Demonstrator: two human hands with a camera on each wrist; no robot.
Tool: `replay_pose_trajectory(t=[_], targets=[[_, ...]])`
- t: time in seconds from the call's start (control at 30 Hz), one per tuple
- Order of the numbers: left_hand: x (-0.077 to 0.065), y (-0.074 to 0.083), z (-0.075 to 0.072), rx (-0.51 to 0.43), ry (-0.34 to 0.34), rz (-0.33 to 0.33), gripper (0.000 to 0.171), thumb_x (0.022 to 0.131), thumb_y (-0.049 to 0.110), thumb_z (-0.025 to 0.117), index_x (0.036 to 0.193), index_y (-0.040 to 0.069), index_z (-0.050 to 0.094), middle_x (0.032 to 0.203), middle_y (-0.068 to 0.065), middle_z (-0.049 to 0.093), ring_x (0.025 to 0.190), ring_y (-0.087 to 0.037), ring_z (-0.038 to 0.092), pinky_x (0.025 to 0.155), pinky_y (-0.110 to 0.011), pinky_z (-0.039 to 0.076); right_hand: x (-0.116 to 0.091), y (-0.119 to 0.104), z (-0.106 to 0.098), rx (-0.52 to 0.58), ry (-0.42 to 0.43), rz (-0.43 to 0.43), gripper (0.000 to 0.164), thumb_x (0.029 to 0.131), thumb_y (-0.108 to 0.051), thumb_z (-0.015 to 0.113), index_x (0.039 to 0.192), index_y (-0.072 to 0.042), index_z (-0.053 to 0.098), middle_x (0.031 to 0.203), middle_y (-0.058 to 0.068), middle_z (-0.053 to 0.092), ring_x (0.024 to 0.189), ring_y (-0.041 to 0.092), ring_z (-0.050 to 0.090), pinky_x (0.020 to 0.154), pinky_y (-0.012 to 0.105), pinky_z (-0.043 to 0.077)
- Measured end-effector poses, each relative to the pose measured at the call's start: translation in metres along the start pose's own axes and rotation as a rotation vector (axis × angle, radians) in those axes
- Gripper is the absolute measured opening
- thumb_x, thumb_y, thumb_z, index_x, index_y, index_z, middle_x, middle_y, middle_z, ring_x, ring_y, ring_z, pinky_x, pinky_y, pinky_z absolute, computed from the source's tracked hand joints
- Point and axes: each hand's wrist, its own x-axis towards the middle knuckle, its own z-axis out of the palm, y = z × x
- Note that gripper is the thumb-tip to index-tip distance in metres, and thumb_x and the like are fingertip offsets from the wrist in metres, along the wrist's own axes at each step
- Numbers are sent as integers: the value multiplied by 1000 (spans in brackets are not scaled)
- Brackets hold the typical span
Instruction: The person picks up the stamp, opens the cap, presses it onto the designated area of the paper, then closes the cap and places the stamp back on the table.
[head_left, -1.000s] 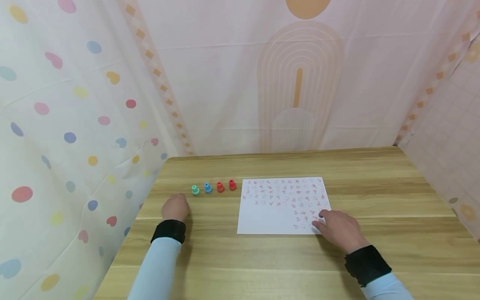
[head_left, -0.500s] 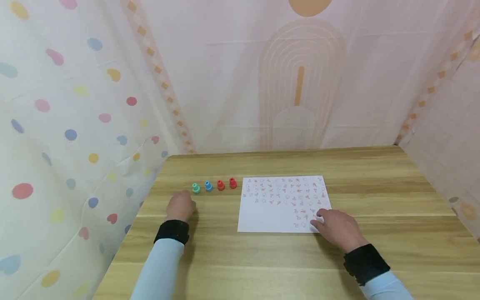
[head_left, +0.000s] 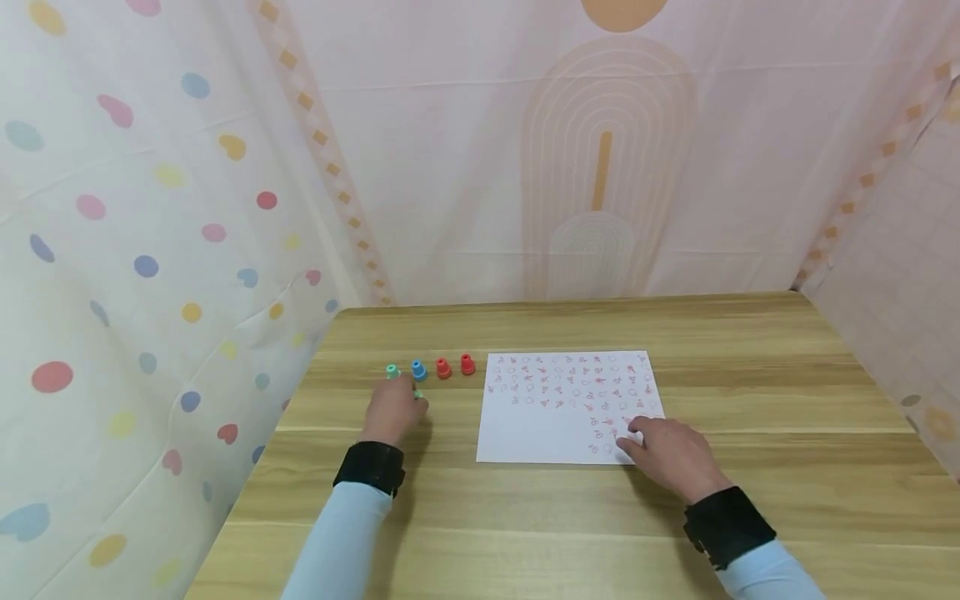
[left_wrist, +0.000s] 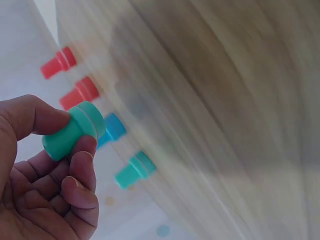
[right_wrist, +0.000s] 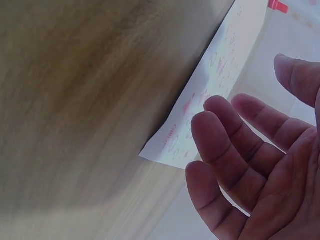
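Note:
My left hand (head_left: 393, 410) pinches a small green stamp (left_wrist: 75, 131) between thumb and fingers, above the table left of the paper. Beyond it a row stands on the wood: another green stamp (left_wrist: 135, 170), a blue stamp (head_left: 418, 372), and two red stamps, one red stamp (head_left: 443, 369) beside the other red stamp (head_left: 468, 364). The white sheet of paper (head_left: 532, 435) carries many little red printed marks across its top and lower right. My right hand (head_left: 673, 454) hovers at the sheet's lower right corner, fingers loosely bent and holding nothing.
The wood-grain table (head_left: 570, 533) meets a pale patterned curtain (head_left: 465, 192) at its back edge. A dotted cloth (head_left: 150, 350) hangs along the left side, and another pale cloth (head_left: 892, 267) along the right.
My left hand has moved right and slightly forward, and the green stamp in its fingers now shows in the head view. My right hand stays nearly in place.

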Motion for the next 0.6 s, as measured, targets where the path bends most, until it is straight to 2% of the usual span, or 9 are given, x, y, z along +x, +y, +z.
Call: replay_pose_trajectory(t=[0.17,0.3,0.4,0.6], targets=[[-4,16,6,-33,15,32,11,91,7,63,99,0,62,80,-9,58,68,-22,53,57,-32,44,1,0,2,7,9,-1,36,93,-29,68,115,-1,69,95,12,71,69,19,53,63,36,45],[-8,29,11,-14,27,57,16,93,8,60,105,-2,63,82,-9,57,70,-23,54,59,-32,45,2,0,4,14,13,-7,34,93,-29,69,113,-1,69,96,12,71,70,20,54,64,37,46],[-11,38,16,-35,33,61,20,96,12,60,112,-1,63,83,-8,58,70,-22,55,60,-32,47,2,-1,5,23,20,-8,32,93,-28,69,111,-2,70,94,10,71,70,19,54,64,37,46],[-19,54,25,-126,34,125,15,96,13,61,108,3,61,86,-7,58,73,-22,54,63,-31,47,3,-1,8,61,32,-6,28,93,-27,69,108,-3,70,74,1,63,64,17,50,59,32,41]])
